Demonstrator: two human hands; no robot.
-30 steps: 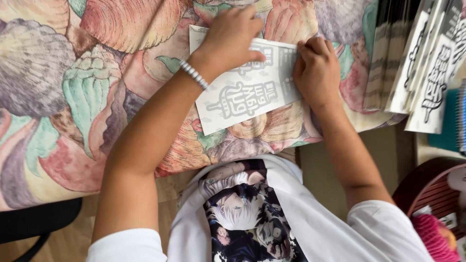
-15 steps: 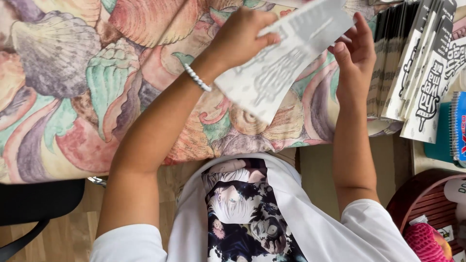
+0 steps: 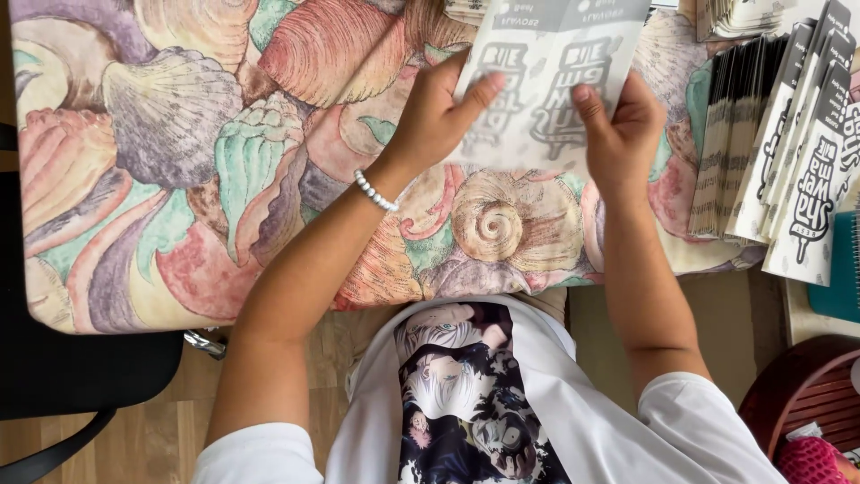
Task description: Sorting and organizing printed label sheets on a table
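A white printed paper sheet (image 3: 546, 81) with grey and black graphics is lifted off the table, held upright between both hands. My left hand (image 3: 439, 112) grips its left edge, thumb across the front; a bead bracelet (image 3: 374, 191) circles that wrist. My right hand (image 3: 618, 125) grips the sheet's lower right edge, thumb on the front. Below the sheet lies the tablecloth (image 3: 179, 161) printed with large coloured seashells.
Stacks of folded white and black leaflets (image 3: 788, 152) stand in rows at the right of the table. A black chair (image 3: 72, 376) is at lower left, a dark red round stool (image 3: 806, 394) at lower right, and a teal object (image 3: 842, 269) at the right edge.
The sheet lay flat on the cloth under both hands a second ago. Both hands have since lifted it and brought it upright, farther from me.
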